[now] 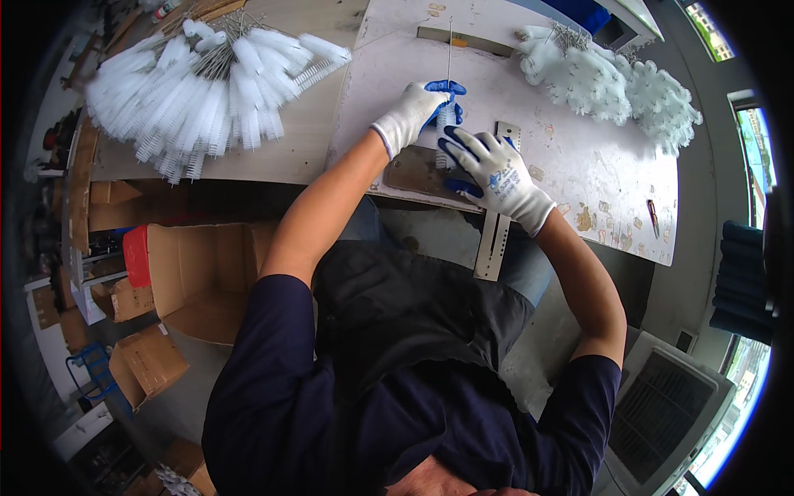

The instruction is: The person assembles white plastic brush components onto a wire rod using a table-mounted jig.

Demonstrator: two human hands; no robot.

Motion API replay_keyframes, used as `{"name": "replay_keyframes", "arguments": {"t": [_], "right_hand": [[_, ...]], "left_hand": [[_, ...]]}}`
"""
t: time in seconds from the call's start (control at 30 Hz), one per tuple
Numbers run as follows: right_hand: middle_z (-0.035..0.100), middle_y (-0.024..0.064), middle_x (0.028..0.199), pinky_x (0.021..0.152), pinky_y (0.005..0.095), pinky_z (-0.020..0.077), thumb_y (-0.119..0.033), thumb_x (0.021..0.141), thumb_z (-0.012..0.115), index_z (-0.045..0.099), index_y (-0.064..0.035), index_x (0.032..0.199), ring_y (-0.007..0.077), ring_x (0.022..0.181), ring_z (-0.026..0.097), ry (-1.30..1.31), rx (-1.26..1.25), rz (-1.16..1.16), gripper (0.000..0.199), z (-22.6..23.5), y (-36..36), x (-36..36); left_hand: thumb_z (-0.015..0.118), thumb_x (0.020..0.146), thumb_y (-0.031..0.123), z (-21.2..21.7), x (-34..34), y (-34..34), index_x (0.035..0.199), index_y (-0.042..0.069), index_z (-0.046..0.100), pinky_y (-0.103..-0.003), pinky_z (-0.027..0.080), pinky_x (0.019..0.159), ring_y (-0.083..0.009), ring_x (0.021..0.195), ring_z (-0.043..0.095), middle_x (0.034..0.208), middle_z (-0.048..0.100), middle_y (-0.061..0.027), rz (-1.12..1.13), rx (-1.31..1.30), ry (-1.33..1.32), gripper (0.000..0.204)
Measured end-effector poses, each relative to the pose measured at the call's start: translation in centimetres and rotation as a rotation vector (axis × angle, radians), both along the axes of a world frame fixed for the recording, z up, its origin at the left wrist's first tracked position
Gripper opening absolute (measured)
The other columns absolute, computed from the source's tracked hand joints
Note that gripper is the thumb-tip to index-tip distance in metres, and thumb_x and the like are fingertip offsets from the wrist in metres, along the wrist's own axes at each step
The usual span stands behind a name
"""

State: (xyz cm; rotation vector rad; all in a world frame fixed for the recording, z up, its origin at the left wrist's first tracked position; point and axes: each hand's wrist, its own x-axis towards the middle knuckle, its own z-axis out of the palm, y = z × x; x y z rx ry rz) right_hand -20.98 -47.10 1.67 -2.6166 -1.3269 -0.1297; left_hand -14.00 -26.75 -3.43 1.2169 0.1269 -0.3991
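Broadly, your pale, stained worktop (595, 182) takes up the most room, stretching away in front of you. Below its left part stands an open cardboard box (198, 281), its inside facing up. On the left of the worktop a large fan-shaped heap of white brushes (207, 99) lies with its wire stems gathered toward the far side, and at the far right sits a smaller white heap of brushes (583, 83), also bristly with wire stems showing. A slotted metal bar (491, 244) runs beneath your right hand (500, 174) and juts past the near edge, just beside a flat brown board (413, 174). Your left hand (422, 107), in a white glove with blue fingertips, pinches a single brush (445, 145) near where bristles meet stem. Your right hand, gloved alike, has its fingers fanned and bent, thumb apart, the fingertips at the bristles; how hard they press, you cannot tell from here. That brush is between your two hands, its stem pointing to the far edge, its bristled end over the brown board. Smallest is a slim pen-like tool (653, 219) near the right edge.
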Motion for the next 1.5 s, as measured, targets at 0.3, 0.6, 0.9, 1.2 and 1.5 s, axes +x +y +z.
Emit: {"name": "replay_keyframes", "arguments": {"t": [0.3,0.6,0.9,1.2,1.5], "right_hand": [[0.059,0.0075,0.103,0.083,0.0389,0.0478,-0.026,0.077,0.065,0.066,-0.0101,0.093,0.0242,0.097,0.057,-0.157,-0.165,0.364,0.023,-2.8,1.1,2.9],[0.067,0.0082,0.079,0.072,0.0396,0.0522,-0.033,0.083,0.06,0.066,-0.0109,0.083,0.0285,0.076,0.066,0.02,-0.284,0.173,0.023,-1.4,1.8,1.3],[0.073,0.0122,0.088,0.066,0.0381,0.0561,-0.019,0.088,0.055,0.074,-0.0074,0.095,0.0283,0.082,0.072,0.299,-0.406,-0.215,0.023,1.7,2.9,-4.3],[0.07,0.0217,0.091,0.078,0.0455,0.054,-0.025,0.094,0.046,0.071,-0.0008,0.088,0.0364,0.085,0.069,0.368,-0.003,-0.624,0.036,-2.0,5.9,-5.2],[0.066,0.0165,0.085,0.079,0.0429,0.0519,-0.044,0.08,0.07,0.059,0.0011,0.1,0.0342,0.087,0.066,0.386,-0.233,-0.199,0.05,-0.2,1.8,-2.3]], "left_hand": [[0.053,0.092,0.007,-0.9,0.8,-3.3,0.108,0.0,0.068,-0.031,0.054,0.067,-0.019,0.074,0.064,0.085,0.068,-0.0091,-0.064,0.156,0.004,0.023],[0.059,0.093,0.012,-1.5,-1.9,-3.4,0.121,0.001,0.062,-0.026,0.05,0.067,-0.0101,0.075,0.062,0.09,0.067,-0.0043,0.278,0.453,-0.356,0.031],[0.053,0.099,0.015,-0.5,-20.4,-3.6,0.108,0.003,0.064,-0.027,0.051,0.053,-0.0145,0.062,0.065,0.084,0.069,-0.0064,0.088,0.131,0.068,0.019],[0.041,0.102,0.029,-9.5,-21.0,-8.6,0.11,0.002,0.058,-0.036,0.054,0.068,-0.0256,0.076,0.065,0.091,0.065,-0.0118,-0.025,-0.945,0.262,0.033],[0.059,0.094,0.02,0.7,-17.5,5.9,0.082,0.0,0.068,-0.024,0.039,0.053,-0.0061,0.056,0.048,0.064,0.057,0.0002,-0.3,0.349,0.069,0.025]]}}
